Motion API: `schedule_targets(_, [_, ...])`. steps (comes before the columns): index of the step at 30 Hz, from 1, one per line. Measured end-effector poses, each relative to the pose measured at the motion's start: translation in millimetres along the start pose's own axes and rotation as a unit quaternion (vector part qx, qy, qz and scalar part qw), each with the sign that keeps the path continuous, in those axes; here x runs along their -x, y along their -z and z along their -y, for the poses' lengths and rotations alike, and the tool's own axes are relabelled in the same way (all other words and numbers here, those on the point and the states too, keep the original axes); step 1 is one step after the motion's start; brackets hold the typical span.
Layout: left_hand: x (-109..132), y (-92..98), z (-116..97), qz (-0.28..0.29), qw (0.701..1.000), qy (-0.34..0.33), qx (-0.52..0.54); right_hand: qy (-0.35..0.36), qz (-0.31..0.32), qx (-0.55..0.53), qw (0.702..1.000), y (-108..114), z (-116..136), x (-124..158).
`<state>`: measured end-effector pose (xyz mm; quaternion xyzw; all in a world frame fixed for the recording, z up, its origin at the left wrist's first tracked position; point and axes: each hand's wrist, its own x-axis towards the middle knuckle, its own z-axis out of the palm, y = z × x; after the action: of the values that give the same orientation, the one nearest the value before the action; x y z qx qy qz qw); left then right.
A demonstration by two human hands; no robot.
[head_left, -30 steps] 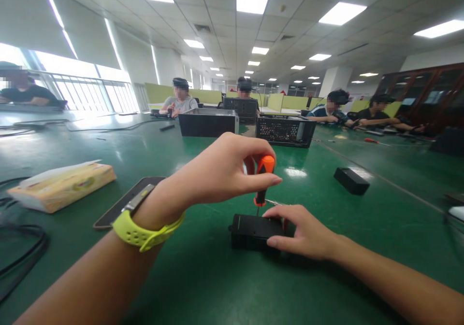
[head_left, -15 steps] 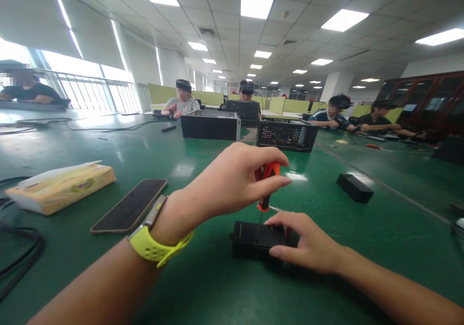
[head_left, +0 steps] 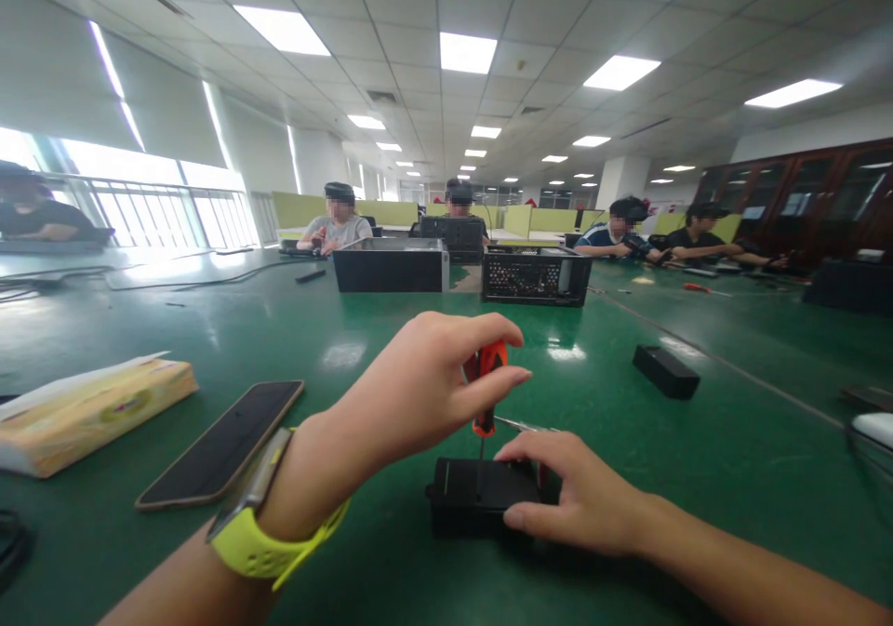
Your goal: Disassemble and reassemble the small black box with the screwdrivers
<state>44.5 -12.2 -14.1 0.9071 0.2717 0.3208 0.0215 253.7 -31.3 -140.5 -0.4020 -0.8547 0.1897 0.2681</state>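
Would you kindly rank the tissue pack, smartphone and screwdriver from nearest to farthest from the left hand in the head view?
1. Screwdriver: in the left hand.
2. Smartphone: to its left.
3. Tissue pack: farther left, past the smartphone.

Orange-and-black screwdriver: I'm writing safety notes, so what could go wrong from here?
The screwdriver, upright in the left hand, could slip and jab the right hand, which steadies the black box close to the shaft. The box might also skid if pushed sideways, as only that hand visibly steadies it.
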Motion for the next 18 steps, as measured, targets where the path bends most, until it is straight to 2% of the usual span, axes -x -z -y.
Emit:
schedule_targets(6, [2,8.6,0,0.075,0.990,0.023,0.118,-0.005,0.001,-0.003,1.000,1,-1,-3])
schedule_targets(8, [1,8.8,3,0.064,0.983,0.025,0.169,-0.007,0.000,-0.006,1.000,1,-3,-3])
schedule_targets(11, [-2,9.4,10,0.008,0.972,0.031,0.233,-0.013,0.006,-0.016,1.000,1,-5,-4])
schedule_targets(14, [-5,10.3,20,-0.022,0.984,0.036,0.172,-0.023,0.017,-0.027,0.999,1,-6,-6])
schedule_targets(16, [-6,8.7,28,0.014,0.996,0.034,0.081,-0.023,0.015,-0.037,0.999,2,-6,-8])
schedule_targets(18, [-6,4.4,37,0.093,0.995,0.039,0.008,-0.029,-0.002,-0.039,0.999,6,-9,-11])
